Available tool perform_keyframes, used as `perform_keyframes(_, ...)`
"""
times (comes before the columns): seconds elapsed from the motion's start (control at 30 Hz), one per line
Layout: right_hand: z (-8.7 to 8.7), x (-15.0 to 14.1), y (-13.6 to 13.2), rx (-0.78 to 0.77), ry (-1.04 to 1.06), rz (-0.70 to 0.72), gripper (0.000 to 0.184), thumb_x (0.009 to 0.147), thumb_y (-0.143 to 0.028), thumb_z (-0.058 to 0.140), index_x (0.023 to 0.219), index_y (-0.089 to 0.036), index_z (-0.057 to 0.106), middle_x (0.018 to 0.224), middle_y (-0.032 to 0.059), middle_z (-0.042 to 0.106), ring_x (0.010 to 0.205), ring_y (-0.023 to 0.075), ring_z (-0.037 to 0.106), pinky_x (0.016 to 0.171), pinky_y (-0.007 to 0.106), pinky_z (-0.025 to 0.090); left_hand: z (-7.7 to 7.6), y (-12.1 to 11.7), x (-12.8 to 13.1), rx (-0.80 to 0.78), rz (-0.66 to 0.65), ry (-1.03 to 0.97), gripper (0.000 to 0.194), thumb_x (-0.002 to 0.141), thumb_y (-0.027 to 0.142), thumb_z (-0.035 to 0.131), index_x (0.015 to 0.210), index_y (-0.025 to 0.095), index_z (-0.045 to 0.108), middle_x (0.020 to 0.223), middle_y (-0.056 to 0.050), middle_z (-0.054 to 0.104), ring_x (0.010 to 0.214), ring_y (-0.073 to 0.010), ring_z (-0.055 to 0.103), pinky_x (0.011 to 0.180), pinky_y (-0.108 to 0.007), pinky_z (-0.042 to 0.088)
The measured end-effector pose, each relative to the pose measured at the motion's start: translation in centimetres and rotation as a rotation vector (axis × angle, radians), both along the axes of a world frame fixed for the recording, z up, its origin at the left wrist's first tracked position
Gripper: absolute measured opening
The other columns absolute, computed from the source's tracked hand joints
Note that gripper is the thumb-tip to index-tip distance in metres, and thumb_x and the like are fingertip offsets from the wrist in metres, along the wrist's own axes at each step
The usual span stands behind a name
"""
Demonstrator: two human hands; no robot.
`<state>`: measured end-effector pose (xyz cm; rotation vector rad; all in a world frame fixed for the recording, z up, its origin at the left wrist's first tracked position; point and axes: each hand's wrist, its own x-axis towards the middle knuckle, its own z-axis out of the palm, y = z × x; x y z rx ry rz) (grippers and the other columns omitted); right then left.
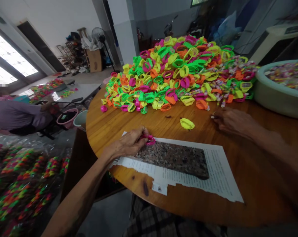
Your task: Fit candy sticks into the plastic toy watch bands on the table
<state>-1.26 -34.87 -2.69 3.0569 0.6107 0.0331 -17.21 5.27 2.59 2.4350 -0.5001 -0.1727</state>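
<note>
My left hand (129,144) pinches a pink plastic ring (149,140) at the near left corner of a speckled stone slab (173,158), which lies on a torn sheet of printed paper (220,177). My right hand (231,120) rests on the round wooden table (129,121), fingers curled round something small by the edge of a big heap of neon plastic rings (178,69). A single yellow ring (187,123) lies between the hands.
A pale green basin (277,98) of small coloured pieces stands at the right. Clear bags of coloured rings (20,177) lie on the floor at left. Another person's sleeve (13,115) shows at a far table. Buckets (68,118) stand beside the table.
</note>
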Motion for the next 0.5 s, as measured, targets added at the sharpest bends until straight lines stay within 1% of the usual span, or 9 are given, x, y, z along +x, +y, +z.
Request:
perform_keyframes(0.1, 0.4, -0.3, 0.4, -0.077, 0.017, -0.024, 0.010, 0.087, -0.018, 0.052, 0.081, -0.015, 0.059, 0.082, 0.0125, 0.060, 0.068, 0.0165, 0.049, 0.063, 0.030, 0.030, 0.5, -0.1, 0.7, 0.049, -0.081, 0.036, 0.042, 0.091, 0.037, 0.059, 0.130, 0.022, 0.053, 0.098, -0.006, 0.070, 0.083, -0.0197, 0.065, 0.072, -0.030, 0.047)
perform_keyframes(0.17, 0.7, -0.9, 0.8, -0.100, 0.016, -0.044, 0.017, 0.090, -0.020, 0.048, 0.084, -0.012, 0.061, 0.083, 0.0153, 0.061, 0.067, 0.0165, 0.050, 0.062, 0.032, 0.029, 0.8, -0.4, 1.1, 0.159, -0.160, 0.035, 0.046, 0.091, 0.036, 0.060, 0.135, 0.025, 0.054, 0.100, -0.006, 0.071, 0.086, -0.0211, 0.067, 0.074, -0.031, 0.048)
perform_keyframes(0.23, 1.0, -1.5, 1.2, -0.105, 0.008, -0.049, 0.021, 0.091, -0.021, 0.046, 0.085, -0.009, 0.062, 0.085, 0.0174, 0.061, 0.070, 0.0172, 0.052, 0.062, 0.032, 0.028, 1.0, -0.7, 1.4, 0.261, -0.190, 0.000, 0.040, 0.091, 0.032, 0.059, 0.130, 0.026, 0.059, 0.098, -0.006, 0.072, 0.086, -0.0212, 0.067, 0.074, -0.031, 0.048)
perform_keyframes(0.27, 1.2, -1.7, 1.4, -0.102, 0.002, -0.048, 0.022, 0.091, -0.021, 0.046, 0.085, -0.008, 0.062, 0.085, 0.0180, 0.061, 0.071, 0.0177, 0.054, 0.062, 0.033, 0.028, 1.1, -0.9, 1.5, 0.279, -0.188, -0.029, 0.036, 0.090, 0.030, 0.059, 0.126, 0.025, 0.063, 0.099, -0.006, 0.071, 0.088, -0.0212, 0.067, 0.075, -0.031, 0.048)
perform_keyframes(0.33, 1.8, -2.3, 1.8, -0.080, -0.019, -0.042, 0.021, 0.092, -0.022, 0.047, 0.087, -0.008, 0.062, 0.088, 0.0179, 0.062, 0.076, 0.0189, 0.056, 0.064, 0.033, 0.029, 1.2, -1.3, 1.6, 0.240, -0.155, -0.092, 0.028, 0.091, 0.029, 0.059, 0.116, 0.021, 0.067, 0.104, -0.007, 0.070, 0.093, -0.0214, 0.065, 0.081, -0.032, 0.049)
perform_keyframes(0.4, 2.7, -3.2, 2.6, -0.041, -0.057, -0.042, 0.022, 0.095, -0.025, 0.046, 0.093, -0.009, 0.062, 0.095, 0.0168, 0.063, 0.081, 0.0201, 0.057, 0.066, 0.032, 0.031, 1.1, -1.5, 1.5, 0.162, -0.080, -0.139, 0.023, 0.093, 0.031, 0.057, 0.107, 0.018, 0.069, 0.103, -0.008, 0.068, 0.093, -0.0208, 0.064, 0.082, -0.032, 0.049)
perform_keyframes(0.43, 3.2, -4.1, 3.2, 0.016, -0.082, -0.021, 0.022, 0.096, -0.027, 0.046, 0.095, -0.011, 0.062, 0.097, 0.0155, 0.063, 0.082, 0.0204, 0.058, 0.067, 0.032, 0.032, 1.0, -1.6, 1.4, 0.132, -0.044, -0.135, 0.024, 0.094, 0.033, 0.056, 0.105, 0.018, 0.070, 0.101, -0.008, 0.068, 0.091, -0.0202, 0.064, 0.081, -0.032, 0.049)
perform_keyframes(0.5, 4.4, -6.5, 5.0, 0.218, -0.123, 0.101, 0.020, 0.096, -0.027, 0.047, 0.095, -0.013, 0.061, 0.095, 0.0121, 0.064, 0.081, 0.0200, 0.058, 0.070, 0.031, 0.036, 0.6, -1.6, 1.2, 0.109, 0.008, -0.096, 0.026, 0.094, 0.035, 0.056, 0.108, 0.019, 0.069, 0.102, -0.007, 0.070, 0.091, -0.0202, 0.065, 0.080, -0.033, 0.051)
